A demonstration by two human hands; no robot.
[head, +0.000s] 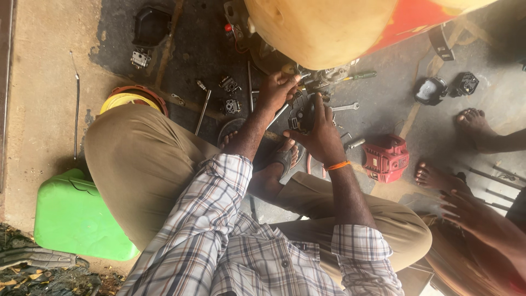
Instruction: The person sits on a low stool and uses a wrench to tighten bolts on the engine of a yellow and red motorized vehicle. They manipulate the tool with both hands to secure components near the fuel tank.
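Green can [76, 219]: smooth plastic container with rounded corners, at the far left beside the person's knee, on bare concrete.
Thin rod [76, 104]: bent metal wire lying along the pale concrete [38, 82], well apart from the work.
Yellow spool [129, 100]: round, rimmed in orange-red, half hidden behind the knee.
Loose parts [230, 94]: 3 or so small grey castings and a long steel bar, scattered on the oil-dark patch of floor, probably laid within reach.
Left hand [276, 90]: fingers closed round a slim steel tool [278, 115], its tip hidden among the engine pieces; the grip looks firm, as for turning or prying.
Engine part [302, 116]: small dark metal block, held off the floor just above the sandalled foot, below the big tan tank.
Right hand [320, 134]: clamped on the engine part from below and behind, apparently steadying it against the tool; an orange thread circles the wrist.
Tan tank [323, 30]: large, smooth, rounded, with a red body beside it.
Spanner [345, 107]: flat, bright steel, just beside the hands.
Red cover [386, 159]: ribbed plastic housing on the floor.
Bystander's feet [474, 123]: 2, bare, at the right.
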